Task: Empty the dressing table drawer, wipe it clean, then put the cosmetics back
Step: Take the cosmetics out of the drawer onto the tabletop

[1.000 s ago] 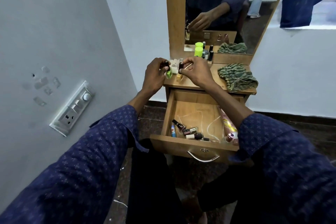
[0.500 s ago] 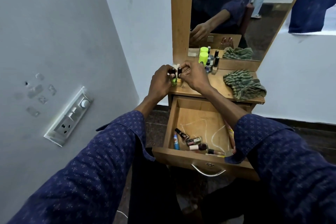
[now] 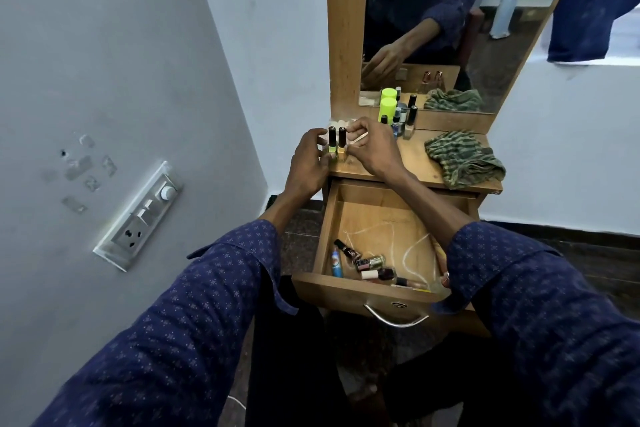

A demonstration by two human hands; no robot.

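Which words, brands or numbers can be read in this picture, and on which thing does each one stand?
None can be read.
Blue tube in the drawer: has print, too blurred to read.
Nail polish bottles in the drawer: labels too small.
Wall switchboard: no readable marking.

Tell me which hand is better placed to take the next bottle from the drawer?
Probably the left hand: the remaining bottles lie at the drawer's front-left, below its forearm.
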